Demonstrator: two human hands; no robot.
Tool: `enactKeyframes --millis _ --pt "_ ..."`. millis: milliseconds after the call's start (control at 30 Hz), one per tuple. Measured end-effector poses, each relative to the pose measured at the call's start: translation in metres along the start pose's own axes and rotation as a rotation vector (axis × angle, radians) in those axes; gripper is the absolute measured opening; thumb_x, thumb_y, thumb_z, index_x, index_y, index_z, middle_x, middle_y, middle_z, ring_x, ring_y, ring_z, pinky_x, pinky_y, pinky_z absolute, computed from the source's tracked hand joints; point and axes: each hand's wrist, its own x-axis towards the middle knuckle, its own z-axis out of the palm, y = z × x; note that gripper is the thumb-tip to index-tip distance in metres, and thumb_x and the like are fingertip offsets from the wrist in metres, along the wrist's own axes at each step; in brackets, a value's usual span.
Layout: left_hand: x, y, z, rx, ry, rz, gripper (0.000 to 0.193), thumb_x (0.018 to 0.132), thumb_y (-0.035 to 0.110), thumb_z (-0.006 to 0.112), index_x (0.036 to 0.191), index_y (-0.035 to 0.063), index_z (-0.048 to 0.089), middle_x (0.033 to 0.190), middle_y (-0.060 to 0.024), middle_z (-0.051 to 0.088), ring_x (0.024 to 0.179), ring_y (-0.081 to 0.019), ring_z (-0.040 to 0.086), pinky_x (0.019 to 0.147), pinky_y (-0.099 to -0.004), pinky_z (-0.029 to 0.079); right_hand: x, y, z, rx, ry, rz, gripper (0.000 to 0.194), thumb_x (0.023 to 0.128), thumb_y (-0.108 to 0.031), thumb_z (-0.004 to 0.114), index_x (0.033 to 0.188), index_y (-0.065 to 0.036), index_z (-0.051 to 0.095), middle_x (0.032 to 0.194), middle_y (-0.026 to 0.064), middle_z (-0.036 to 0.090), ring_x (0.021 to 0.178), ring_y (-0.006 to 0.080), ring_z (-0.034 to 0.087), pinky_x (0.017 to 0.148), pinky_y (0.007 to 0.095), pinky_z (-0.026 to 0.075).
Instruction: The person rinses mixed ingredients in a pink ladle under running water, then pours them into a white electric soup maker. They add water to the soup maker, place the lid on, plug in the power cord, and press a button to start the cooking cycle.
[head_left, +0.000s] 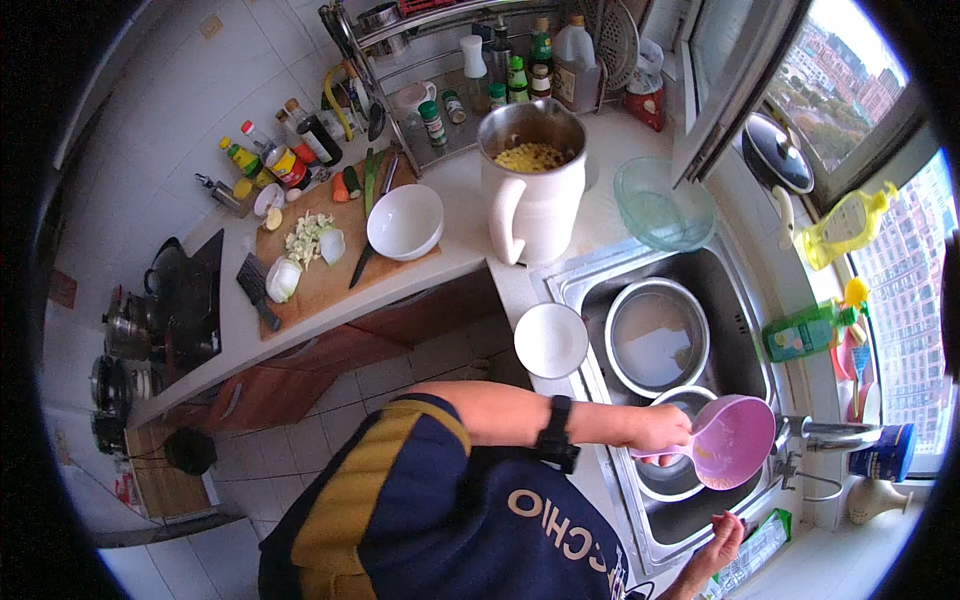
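Observation:
My left hand (666, 430), with a dark watch at the wrist, grips the handle of a pink plastic scoop or strainer (733, 442), tilted above the double sink (739, 330). Beneath it, a metal bowl (660, 484) is partly hidden by the scoop and hand. A larger metal basin (657, 337) holding water stands beside that bowl. My right hand (718, 546) is by the sink's near right corner, fingers loosely bent, with no held object visible, close to a green and white packet (757, 551). A white bowl (551, 340) rests at the sink's left edge.
A large pitcher (534, 202) with yellow pieces inside stands behind the sink, near a clear green bowl (666, 202). Chopped vegetables (306, 238), a cleaver (257, 289) and a white bowl (406, 222) lie on a cutting board (341, 214). The faucet (832, 433) is close to the scoop.

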Motion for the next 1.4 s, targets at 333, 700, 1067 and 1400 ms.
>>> enactKeyframes --millis 333,700,1067,1400 --pt "-0.276 0.083 -0.135 -0.127 0.186 0.082 0.031 0.098 0.024 0.041 0.118 0.0019 0.051 0.076 -0.0020 0.058 0.047 -0.0026 0.047 0.039 -0.0159 0.037 -0.011 -0.179 0.185 0.022 -0.457 -0.059 0.018 0.086 -0.002 0.054 0.103 0.003 0.057 0.095 0.0077 0.060 0.093 0.0149 0.056 0.084 0.0263 0.043" --pt "-0.441 0.087 -0.193 -0.266 0.858 0.180 0.037 0.095 0.021 0.039 0.119 -0.0068 0.046 0.073 -0.0117 0.056 0.046 -0.0074 0.044 0.041 -0.0183 0.036 0.002 -0.279 0.394 0.208 -0.759 -0.108 0.056 0.084 -0.040 0.064 0.117 0.005 0.051 0.106 0.0146 0.060 0.102 0.0216 0.056 0.090 0.0351 0.042" --pt "-0.453 0.060 -0.190 -0.292 1.164 0.174 0.043 0.093 0.026 0.042 0.115 -0.0109 0.046 0.066 -0.0129 0.054 0.041 -0.0078 0.039 0.037 -0.0189 0.032 0.045 -0.290 0.378 0.104 -0.817 -0.033 0.028 0.082 -0.015 0.061 0.104 0.003 0.056 0.085 0.0077 0.063 0.078 0.0128 0.059 0.071 0.0282 0.048" --pt "-0.420 0.068 -0.166 -0.296 1.300 0.199 0.045 0.092 0.025 0.043 0.118 -0.0120 0.045 0.066 -0.0130 0.054 0.040 -0.0085 0.040 0.034 -0.0193 0.032 0.135 -0.299 0.359 -0.457 -0.901 -0.455 0.032 0.070 -0.008 0.062 0.102 -0.002 0.057 0.092 0.0188 0.062 0.086 0.0323 0.063 0.077 0.0398 0.050"
